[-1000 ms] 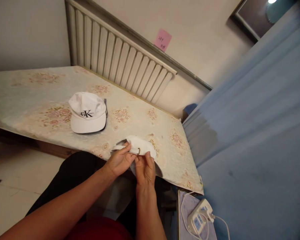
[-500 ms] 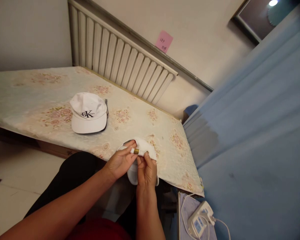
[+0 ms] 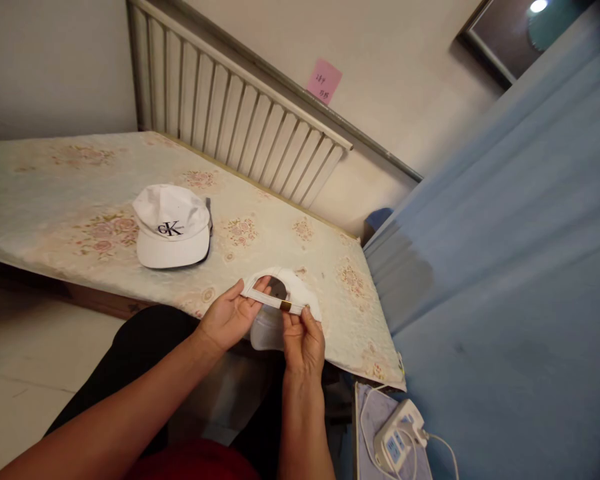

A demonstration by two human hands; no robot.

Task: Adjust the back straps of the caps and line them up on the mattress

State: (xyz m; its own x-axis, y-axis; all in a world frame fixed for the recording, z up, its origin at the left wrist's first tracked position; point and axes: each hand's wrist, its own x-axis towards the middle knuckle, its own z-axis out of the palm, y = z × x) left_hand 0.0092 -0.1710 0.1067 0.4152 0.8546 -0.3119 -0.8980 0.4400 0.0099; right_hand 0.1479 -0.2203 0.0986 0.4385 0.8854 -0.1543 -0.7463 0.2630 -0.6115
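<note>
Between my hands is a white baseball cap [image 3: 300,288], its back opening and strap facing me and its brim hanging down over the bed edge. A brass-coloured buckle [image 3: 285,305] sits on the strap. My left hand [image 3: 231,315] grips the strap's left end, with some fingertips showing through the opening. My right hand [image 3: 304,337] pinches the strap's right end near the buckle, thumb on top. Further left, a second white cap [image 3: 173,223] with black "CK" lettering rests on the bed, brim toward me; something dark shows along its right side.
The caps are over a bed with a flowered cover [image 3: 270,240]. Behind it stands a white radiator [image 3: 230,113]; a pink note [image 3: 325,80] is on the wall. A blue curtain [image 3: 505,267] hangs at right. A white power strip [image 3: 400,437] with cords lies on a small stand.
My left hand has slid leftward from the buckle to the strap's left end. The cap's back opening now shows wider, and my right hand has shifted slightly right.
</note>
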